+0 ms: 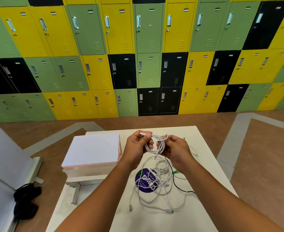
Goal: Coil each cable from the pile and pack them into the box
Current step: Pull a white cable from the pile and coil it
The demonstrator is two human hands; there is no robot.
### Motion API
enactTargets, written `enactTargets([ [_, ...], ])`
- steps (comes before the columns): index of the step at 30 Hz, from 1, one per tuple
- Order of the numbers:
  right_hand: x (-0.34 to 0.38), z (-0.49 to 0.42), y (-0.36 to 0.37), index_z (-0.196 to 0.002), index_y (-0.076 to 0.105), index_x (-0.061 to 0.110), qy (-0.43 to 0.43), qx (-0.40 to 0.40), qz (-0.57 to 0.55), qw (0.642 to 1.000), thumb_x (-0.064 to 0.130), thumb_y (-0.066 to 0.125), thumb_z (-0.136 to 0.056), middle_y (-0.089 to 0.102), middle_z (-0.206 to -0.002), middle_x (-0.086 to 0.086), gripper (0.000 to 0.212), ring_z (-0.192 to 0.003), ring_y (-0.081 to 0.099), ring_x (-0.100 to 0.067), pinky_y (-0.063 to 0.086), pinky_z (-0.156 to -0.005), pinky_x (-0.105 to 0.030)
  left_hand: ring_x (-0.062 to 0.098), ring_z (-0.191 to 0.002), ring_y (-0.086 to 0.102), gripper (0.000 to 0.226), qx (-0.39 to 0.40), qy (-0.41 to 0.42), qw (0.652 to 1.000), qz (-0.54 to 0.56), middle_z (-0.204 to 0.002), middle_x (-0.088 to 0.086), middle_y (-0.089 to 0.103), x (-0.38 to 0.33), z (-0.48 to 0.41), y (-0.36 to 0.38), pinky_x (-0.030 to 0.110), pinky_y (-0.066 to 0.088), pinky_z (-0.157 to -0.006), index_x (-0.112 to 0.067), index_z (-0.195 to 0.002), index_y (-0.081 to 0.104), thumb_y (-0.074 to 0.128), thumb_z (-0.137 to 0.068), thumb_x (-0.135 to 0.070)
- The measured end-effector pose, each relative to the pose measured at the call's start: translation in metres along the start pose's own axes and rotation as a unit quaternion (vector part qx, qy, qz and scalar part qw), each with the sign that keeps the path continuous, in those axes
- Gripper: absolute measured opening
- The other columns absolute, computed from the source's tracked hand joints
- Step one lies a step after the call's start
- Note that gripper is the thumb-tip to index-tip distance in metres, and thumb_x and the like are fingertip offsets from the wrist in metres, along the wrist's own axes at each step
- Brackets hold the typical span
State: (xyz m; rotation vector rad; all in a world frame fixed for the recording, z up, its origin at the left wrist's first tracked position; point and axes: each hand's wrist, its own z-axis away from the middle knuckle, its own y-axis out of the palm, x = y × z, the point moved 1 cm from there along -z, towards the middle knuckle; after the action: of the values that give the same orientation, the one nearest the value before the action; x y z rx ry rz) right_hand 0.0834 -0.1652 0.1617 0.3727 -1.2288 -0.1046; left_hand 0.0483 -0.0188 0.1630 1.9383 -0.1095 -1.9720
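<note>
Both hands hold a white cable coil (157, 142) above the white table (205, 174). My left hand (137, 147) grips the coil's left side, thumb over one plug end. My right hand (176, 150) pinches the coil's right side, and a short loose end hangs down between the hands. Below them lies a tangled pile of white cables (156, 185), with a black cable (175, 183) running through it. The white box (91, 152) sits at the table's left with its lid closed, left of my left hand.
A purple round sticker (143, 180) lies under the pile. A green connector (175, 172) lies by the pile's right side. A wall of coloured lockers (148, 56) stands behind. A black bundle (26, 200) lies on the floor at left.
</note>
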Motion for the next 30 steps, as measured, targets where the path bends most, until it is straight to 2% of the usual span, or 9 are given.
enactTargets([
  [5,-0.003,0.001,-0.007,-0.114,0.067,-0.004,0.078,0.101,0.022,0.992,0.006,0.056,-0.098,0.070,-0.102,-0.021,0.022,-0.079,0.067,-0.028,0.057,-0.065,-0.033,0.018,-0.062,0.062,0.008,-0.047,0.067,0.995,-0.063,-0.074,0.011,0.069,0.007,0.002,0.001,0.029,0.056,-0.061,-0.003,-0.103,0.065,0.061,-0.097,-0.006],
  [9,-0.004,0.004,-0.010,-0.115,0.069,-0.001,0.096,0.140,0.027,0.985,0.010,0.056,-0.099,0.071,-0.103,-0.019,0.023,-0.076,0.068,-0.026,0.057,-0.067,-0.036,0.019,-0.063,0.065,0.006,-0.071,0.097,0.990,-0.076,-0.074,0.012,0.070,0.009,0.004,0.005,0.029,0.057,-0.061,-0.002,-0.101,0.065,0.061,-0.096,-0.004],
  [13,-0.006,0.009,-0.015,-0.115,0.063,0.001,0.109,0.168,-0.036,0.979,0.012,0.039,-0.104,0.069,-0.105,-0.024,0.028,-0.082,0.069,-0.037,0.058,-0.073,-0.040,0.017,-0.062,0.066,0.008,-0.115,0.114,0.984,-0.072,-0.078,0.013,0.070,0.007,0.001,0.003,0.029,0.057,-0.060,0.000,-0.101,0.065,0.061,-0.097,-0.005],
  [16,-0.006,0.015,-0.009,-0.123,0.058,0.002,0.114,0.197,-0.025,0.973,0.022,0.045,-0.103,0.068,-0.106,-0.027,0.031,-0.086,0.069,-0.041,0.059,-0.074,-0.041,0.016,-0.065,0.068,0.008,-0.138,0.129,0.978,-0.088,-0.078,0.011,0.073,0.008,0.002,0.003,0.029,0.058,-0.061,-0.002,-0.101,0.065,0.061,-0.097,-0.006],
  [18,-0.007,0.017,0.000,-0.126,0.058,0.002,0.099,0.183,-0.001,0.978,0.022,0.053,-0.103,0.070,-0.099,-0.026,0.032,-0.082,0.071,-0.039,0.061,-0.070,-0.038,0.016,-0.068,0.070,0.006,-0.140,0.137,0.976,-0.099,-0.079,0.009,0.074,0.011,0.004,0.004,0.030,0.058,-0.061,-0.003,-0.100,0.065,0.062,-0.097,-0.008],
  [21,-0.008,0.013,0.004,-0.122,0.059,-0.003,0.063,0.132,0.028,0.989,0.009,0.059,-0.098,0.071,-0.083,-0.021,0.027,-0.067,0.070,-0.030,0.060,-0.059,-0.034,0.019,-0.073,0.072,0.005,-0.128,0.131,0.977,-0.105,-0.083,0.013,0.073,0.014,0.005,0.005,0.032,0.060,-0.063,-0.002,-0.098,0.062,0.063,-0.096,-0.007],
  [25,-0.002,0.005,-0.005,-0.109,0.059,-0.001,0.000,0.056,0.182,0.982,0.007,0.061,-0.096,0.071,-0.074,-0.023,0.016,-0.052,0.062,-0.025,0.048,-0.048,-0.029,0.018,-0.074,0.071,0.009,-0.088,0.055,0.984,-0.145,-0.088,0.014,0.072,0.007,0.004,0.000,0.035,0.058,-0.068,-0.005,-0.103,0.059,0.059,-0.094,-0.003],
  [27,0.000,0.003,-0.007,-0.106,0.061,0.003,-0.020,0.053,0.262,0.963,0.010,0.061,-0.095,0.071,-0.073,-0.023,0.013,-0.049,0.060,-0.023,0.045,-0.048,-0.028,0.015,-0.077,0.071,0.016,-0.036,0.015,0.979,-0.200,-0.091,0.011,0.075,0.005,0.003,-0.003,0.032,0.056,-0.069,-0.013,-0.109,0.060,0.060,-0.094,-0.006],
  [30,0.002,0.005,-0.008,-0.103,0.065,0.012,-0.016,0.096,0.338,0.936,0.012,0.060,-0.095,0.071,-0.071,-0.019,0.009,-0.055,0.062,-0.024,0.045,-0.052,-0.030,0.016,-0.071,0.067,0.012,0.042,0.025,0.962,-0.269,-0.085,0.009,0.074,0.004,-0.002,-0.009,0.025,0.054,-0.064,-0.012,-0.106,0.067,0.059,-0.097,-0.012],
])
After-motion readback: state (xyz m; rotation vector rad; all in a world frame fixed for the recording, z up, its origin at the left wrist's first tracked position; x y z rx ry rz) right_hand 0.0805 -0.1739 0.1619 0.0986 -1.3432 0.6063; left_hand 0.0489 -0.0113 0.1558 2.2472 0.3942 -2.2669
